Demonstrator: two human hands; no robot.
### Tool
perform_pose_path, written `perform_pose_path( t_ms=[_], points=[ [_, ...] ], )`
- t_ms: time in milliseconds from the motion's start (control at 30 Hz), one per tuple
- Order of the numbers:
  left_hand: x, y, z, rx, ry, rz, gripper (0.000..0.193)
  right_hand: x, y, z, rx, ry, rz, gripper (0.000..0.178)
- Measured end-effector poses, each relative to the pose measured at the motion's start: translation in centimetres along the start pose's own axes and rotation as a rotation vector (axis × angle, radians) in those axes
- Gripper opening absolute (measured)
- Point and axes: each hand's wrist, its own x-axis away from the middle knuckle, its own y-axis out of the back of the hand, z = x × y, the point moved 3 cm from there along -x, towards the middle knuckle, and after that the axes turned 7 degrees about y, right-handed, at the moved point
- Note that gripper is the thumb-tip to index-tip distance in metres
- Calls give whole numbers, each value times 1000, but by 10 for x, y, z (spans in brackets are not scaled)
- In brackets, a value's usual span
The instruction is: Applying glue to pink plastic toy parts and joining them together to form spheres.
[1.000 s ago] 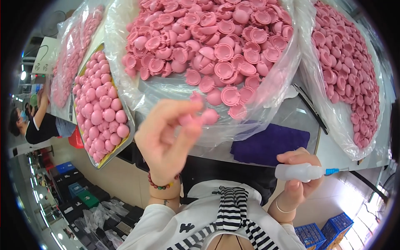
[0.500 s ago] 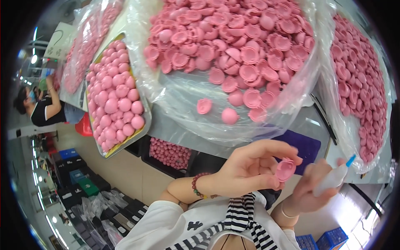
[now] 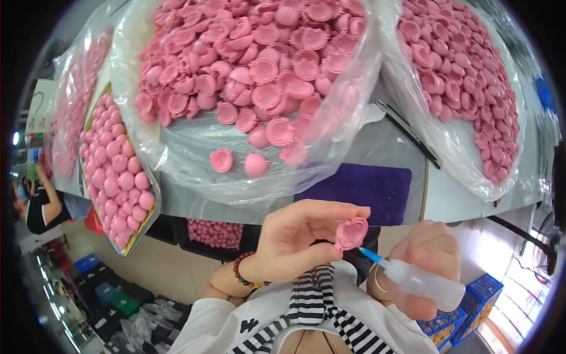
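My left hand (image 3: 300, 241) pinches a small pink plastic half-shell (image 3: 351, 233) at its edge, with the hollow side showing. In my right hand (image 3: 429, 259) lies a translucent squeeze bottle (image 3: 425, 284), tilted so its blue nozzle (image 3: 371, 255) points at the shell's lower edge. The tip is very close to the rim; whether it touches I cannot tell. Beyond my hands, a clear plastic bag (image 3: 247, 192) lies spread over the table under a large heap of pink half-shells (image 3: 265, 71). Two loose pieces lie at its near side.
A purple cloth (image 3: 371, 192) lies at the table's front edge. To the right are black tweezers-like tools (image 3: 413, 135) and another bag of pink shells (image 3: 466, 71). A tray of pink balls (image 3: 118, 177) stands left; a black crate (image 3: 215, 236) sits below. Someone works at far left.
My right hand has turned the bottle, bringing its blue nozzle from pointing up and away to the shell's edge. My view has shifted right. The left hand still pinches the shell.
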Motion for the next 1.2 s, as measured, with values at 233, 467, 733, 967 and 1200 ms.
perform_pose_path(
  t_ms=[233, 467, 733, 967, 1200],
  points=[
    [-2, 0, 4, -65, 10, -79, 43, 1, -3, 2, 55, -16, 55, 63],
    [-2, 1, 5, 21, 9, -9, 44, 1, -3, 1, 78, -16, -11, 64],
    [-2, 3, 5, 33, -9, 11, 45, 0, -2, -2, 79, -38, -45, 58],
    [-1, 2, 1, -65, -28, -22, 45, 3, -2, -2, 91, -81, -74, 59],
    [3, -1, -10, -643, -213, -257, 39, 8, -6, -10, 145, 23, 29, 65]
  ],
)
